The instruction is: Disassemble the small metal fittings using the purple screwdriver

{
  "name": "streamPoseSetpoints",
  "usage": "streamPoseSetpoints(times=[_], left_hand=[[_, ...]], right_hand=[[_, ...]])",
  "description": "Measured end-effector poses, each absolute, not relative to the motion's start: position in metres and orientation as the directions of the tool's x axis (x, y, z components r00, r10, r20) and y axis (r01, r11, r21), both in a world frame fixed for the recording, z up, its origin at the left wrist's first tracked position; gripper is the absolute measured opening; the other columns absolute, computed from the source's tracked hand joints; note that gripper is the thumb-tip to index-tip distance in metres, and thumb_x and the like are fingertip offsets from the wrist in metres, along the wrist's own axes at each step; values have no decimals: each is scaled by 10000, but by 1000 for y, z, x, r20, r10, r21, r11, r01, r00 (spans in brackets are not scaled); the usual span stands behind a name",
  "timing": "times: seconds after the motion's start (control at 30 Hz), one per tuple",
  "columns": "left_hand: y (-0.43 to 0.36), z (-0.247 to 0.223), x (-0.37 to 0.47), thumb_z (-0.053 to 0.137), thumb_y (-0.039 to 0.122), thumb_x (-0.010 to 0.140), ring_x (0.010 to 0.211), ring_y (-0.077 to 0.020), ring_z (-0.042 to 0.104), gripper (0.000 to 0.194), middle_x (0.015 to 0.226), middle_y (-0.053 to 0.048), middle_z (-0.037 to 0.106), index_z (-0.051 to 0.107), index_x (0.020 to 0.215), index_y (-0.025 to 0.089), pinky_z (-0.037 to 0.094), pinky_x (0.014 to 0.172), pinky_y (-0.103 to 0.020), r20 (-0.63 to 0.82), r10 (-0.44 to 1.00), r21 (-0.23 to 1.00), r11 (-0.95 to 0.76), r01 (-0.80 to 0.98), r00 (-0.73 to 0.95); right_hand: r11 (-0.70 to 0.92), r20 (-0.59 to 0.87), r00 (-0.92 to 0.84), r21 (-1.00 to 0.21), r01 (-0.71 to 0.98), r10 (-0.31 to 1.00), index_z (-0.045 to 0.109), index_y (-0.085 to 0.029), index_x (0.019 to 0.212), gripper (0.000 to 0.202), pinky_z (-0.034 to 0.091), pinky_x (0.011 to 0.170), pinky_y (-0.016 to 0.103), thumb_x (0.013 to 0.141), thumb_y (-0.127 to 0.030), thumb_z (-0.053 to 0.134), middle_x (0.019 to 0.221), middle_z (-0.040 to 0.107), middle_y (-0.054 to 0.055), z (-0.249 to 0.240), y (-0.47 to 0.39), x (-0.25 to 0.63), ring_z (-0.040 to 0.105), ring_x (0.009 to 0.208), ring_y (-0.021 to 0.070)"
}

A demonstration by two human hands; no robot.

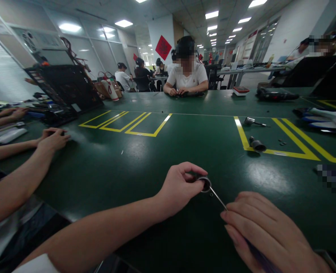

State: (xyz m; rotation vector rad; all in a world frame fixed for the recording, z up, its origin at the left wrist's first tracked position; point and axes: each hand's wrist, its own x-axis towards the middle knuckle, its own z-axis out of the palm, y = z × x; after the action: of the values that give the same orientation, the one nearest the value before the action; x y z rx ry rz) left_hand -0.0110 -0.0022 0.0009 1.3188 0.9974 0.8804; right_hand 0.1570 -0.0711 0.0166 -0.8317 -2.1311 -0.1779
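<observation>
Near the middle of the green table [145, 170], my left hand [182, 185] pinches a round hollow metal part [204, 184] between thumb and fingers. My right hand [264, 227], at the lower right, is closed around a thin metal-shafted tool [219, 198]. The shaft's tip reaches the rim of the metal part; whether it enters the opening is too small to tell. A tiny ring-like piece [211, 195] lies on the table just beside the part. The tool's dark handle is mostly hidden under my right hand.
Yellow tape frames mark the table. At the right one lie a metal fitting [257, 145], another with a thin stem [254, 122] and several tiny pieces [282, 142]. Blue-and-white gloves [324, 118] lie far right. Another person's hands [52, 139] are at left; a person sits opposite.
</observation>
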Motion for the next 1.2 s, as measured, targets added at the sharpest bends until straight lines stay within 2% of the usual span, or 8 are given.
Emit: streamPoseSetpoints(times=[0.2, 0.33, 0.43, 0.53, 0.67, 0.93, 1.07, 1.2], left_hand=[[-4, 4, -10, 648, 147, 695, 698, -168, 673, 184, 733, -35, 690, 629, 877, 126, 522, 673, -288, -105, 937, 994, 89, 61, 334], [-1, 12, -13, 638, 117, 702, 774, -178, 665, 214, 791, -45, 694, 626, 915, 137, 514, 736, -319, -132, 938, 991, 115, 71, 321], [2, 17, -15, 621, 77, 705, 834, -177, 648, 286, 859, -50, 687, 617, 981, 153, 498, 794, -346, -185, 941, 982, 167, 87, 282], [4, 18, -16, 635, 68, 690, 846, -172, 636, 330, 901, -52, 674, 600, 1007, 154, 485, 833, -365, -185, 944, 983, 177, 54, 272], [4, 18, -17, 669, 89, 681, 876, -176, 634, 350, 970, -53, 654, 559, 1006, 154, 485, 835, -363, -165, 939, 986, 165, 27, 300], [2, 22, -16, 676, 76, 678, 860, -174, 640, 291, 912, -57, 669, 569, 942, 137, 483, 836, -361, -196, 934, 980, 200, 18, 300], [2, 21, -15, 669, 60, 670, 822, -173, 640, 279, 872, -55, 675, 591, 927, 133, 480, 817, -363, -181, 942, 982, 187, 6, 284], [3, 19, -16, 662, 78, 686, 823, -174, 637, 285, 887, -65, 682, 612, 961, 131, 480, 810, -360, -185, 938, 982, 189, 16, 295]], right_hand=[[779, 715, -480, -145, 610, 508, 613, -200, 796, 188, 535, 645, 308, 779, -64, 483, 661, 690, 19, 21, -72, 158, 656, 607, 168], [689, 683, -294, -421, 590, 668, 576, -252, 748, 162, 518, 577, 259, 831, -148, 484, 665, 675, -11, 20, -73, 172, 654, 632, 159], [462, 491, -121, -667, 584, 863, 574, -247, 635, 294, 465, 446, 212, 896, -260, 439, 555, 617, -34, 16, -68, 179, 605, 503, 124], [300, 330, -55, -759, 578, 942, 614, -231, 595, 372, 456, 426, 210, 897, -368, 444, 503, 609, -33, 12, -59, 180, 594, 464, 125], [253, 261, -69, -779, 574, 963, 640, -215, 602, 402, 460, 454, 229, 884, -419, 440, 528, 629, -13, 9, -52, 177, 610, 496, 141], [284, 221, -178, -765, 578, 959, 600, -211, 602, 403, 452, 467, 233, 903, -405, 416, 551, 616, -10, 12, -54, 177, 599, 515, 136], [360, 265, -244, -721, 593, 933, 576, -219, 625, 364, 447, 479, 238, 918, -358, 413, 568, 593, -20, 11, -57, 174, 579, 518, 128], [423, 376, -204, -715, 556, 904, 575, -216, 622, 338, 455, 471, 228, 912, -313, 433, 564, 587, -21, 8, -61, 173, 573, 505, 122]])
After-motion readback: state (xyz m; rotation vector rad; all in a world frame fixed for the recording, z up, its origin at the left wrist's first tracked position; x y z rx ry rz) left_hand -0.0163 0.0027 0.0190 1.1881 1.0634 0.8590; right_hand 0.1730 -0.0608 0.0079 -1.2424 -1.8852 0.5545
